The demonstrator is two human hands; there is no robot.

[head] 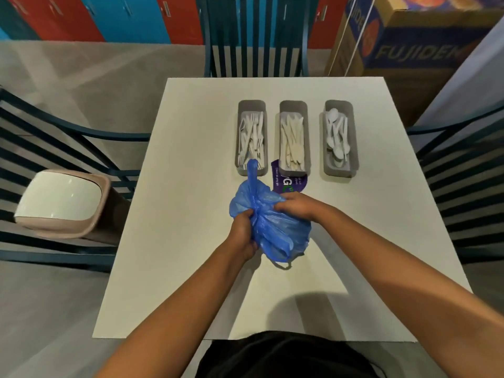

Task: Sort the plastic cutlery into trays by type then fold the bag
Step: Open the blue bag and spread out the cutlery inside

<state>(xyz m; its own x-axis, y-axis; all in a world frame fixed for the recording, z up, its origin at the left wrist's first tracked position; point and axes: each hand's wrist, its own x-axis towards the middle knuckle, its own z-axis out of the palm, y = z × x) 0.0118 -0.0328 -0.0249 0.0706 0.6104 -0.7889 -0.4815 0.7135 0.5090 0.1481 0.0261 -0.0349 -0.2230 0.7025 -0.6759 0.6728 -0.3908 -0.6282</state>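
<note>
Bag (272, 225) sits bunched at mid-worktop (191, 214), near the three filled trays (294, 137). Left hand (244, 233) and right hand (297, 205) each have their grip clamped on its gathered plastic, likely squeezing air out so it folds flat.

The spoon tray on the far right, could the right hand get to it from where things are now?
Probably yes, once it lets go: the right hand is gripping the blue bag, but bare table lies between it and the spoon tray.
</note>
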